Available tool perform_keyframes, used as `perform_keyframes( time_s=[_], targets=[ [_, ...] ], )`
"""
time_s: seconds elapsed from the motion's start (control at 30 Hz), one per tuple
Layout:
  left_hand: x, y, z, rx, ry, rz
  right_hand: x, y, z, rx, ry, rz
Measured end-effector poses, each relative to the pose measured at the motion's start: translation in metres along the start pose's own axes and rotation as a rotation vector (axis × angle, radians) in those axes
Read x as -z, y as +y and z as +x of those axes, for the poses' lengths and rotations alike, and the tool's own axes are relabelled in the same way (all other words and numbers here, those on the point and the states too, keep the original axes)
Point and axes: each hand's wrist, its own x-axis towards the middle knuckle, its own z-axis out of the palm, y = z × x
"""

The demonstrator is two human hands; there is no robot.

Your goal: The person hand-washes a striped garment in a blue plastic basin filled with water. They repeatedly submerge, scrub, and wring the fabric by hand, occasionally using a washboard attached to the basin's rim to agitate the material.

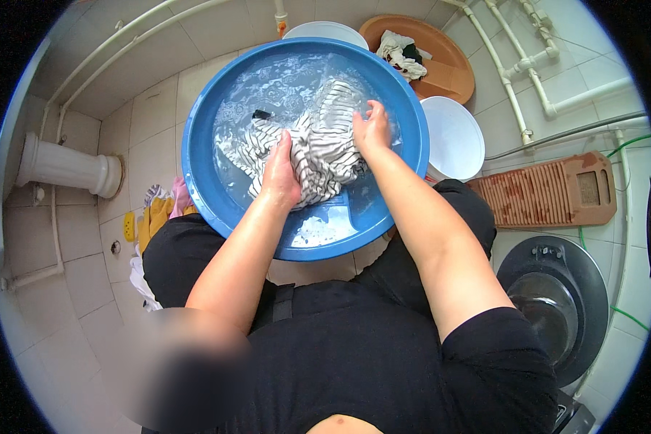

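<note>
A black-and-white striped garment (318,155) lies bunched in soapy water inside a large round blue basin (197,163). My left hand (282,173) rests along the garment's left side, its fingers stretched out and together, palm turned toward the cloth. At the garment's right edge is my right hand (372,130), fingers apart and bent a little; whether it touches the cloth is hard to tell. Suds float over the water, mostly at the far side. A small dark patch (261,114) shows at the garment's far left.
A white bowl (456,137) stands right of the basin; behind it a brown tub (448,61) holds crumpled laundry (401,54). Further right are a brown washboard (542,189) and a dark basin (593,289). Clothes (155,217) and a yellow brush (129,226) lie left.
</note>
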Motion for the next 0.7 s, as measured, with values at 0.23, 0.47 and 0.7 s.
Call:
perform_keyframes(
  time_s=[0.23, 0.47, 0.7],
  targets=[
    [0.026, -0.006, 0.018, -0.232, 0.143, -0.026, -0.012, 0.044, 0.008, -0.190, -0.743, -0.278],
    [0.022, 0.002, 0.010, -0.085, 0.004, -0.141, -0.007, -0.013, -0.024, 0.259, -0.168, -0.039],
    [0.047, -0.005, 0.014, -0.158, -0.207, -0.364, 0.023, -0.116, -0.102, 0.874, -0.479, 0.408]
  ],
)
